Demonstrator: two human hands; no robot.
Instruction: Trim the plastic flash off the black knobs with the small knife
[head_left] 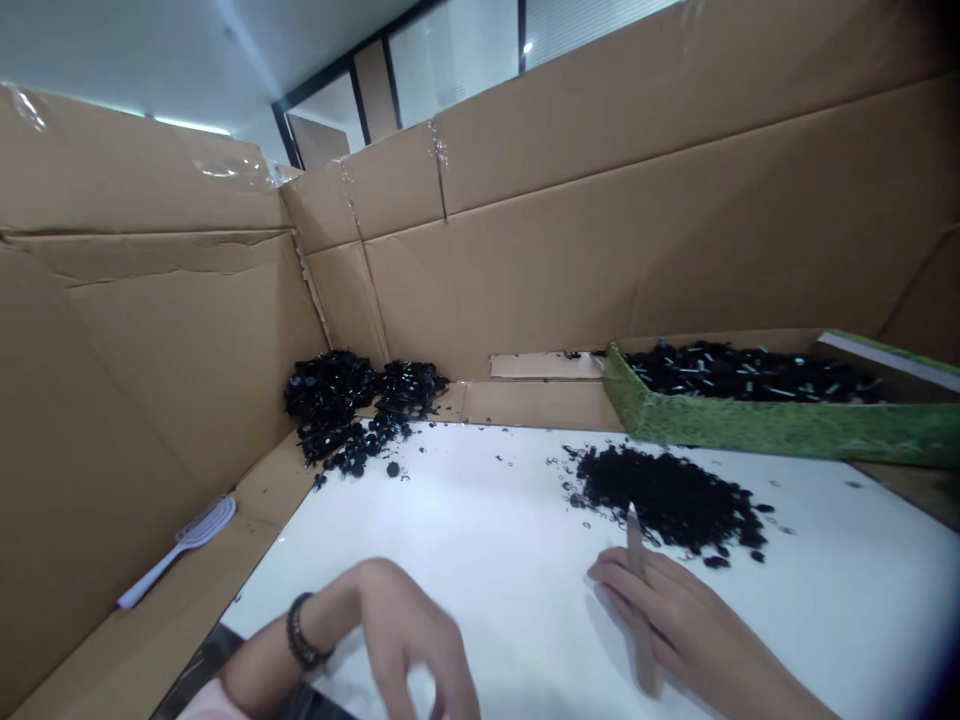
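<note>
Seated work surface seen from the head camera. The right hand (660, 610) is closed around a flat wooden stick (639, 610), its fingers wrapped across the shaft; the upper tip of the stick stands at the near edge of a heap of small black plastic parts (667, 497), just ahead of the hand. The heap lies on a white board (480, 530), with stray black bits scattered around it. The left hand (401, 630), with a beaded bracelet (301, 632) on its wrist, rests arched over the board, fingers curled downward. Its fingertips are blurred and cut off by the lower frame edge, so any small held item cannot be made out.

Beyond the left hand, a second black heap (337, 400) sits on brown cardboard (390, 290) at the far corner of the board. Beyond the right hand, a green-covered box (780, 428) holds black parts (750, 372) flecked with silver; their exact form is too small to tell. A white plastic brush (187, 545) lies on the cardboard left of the left hand.
</note>
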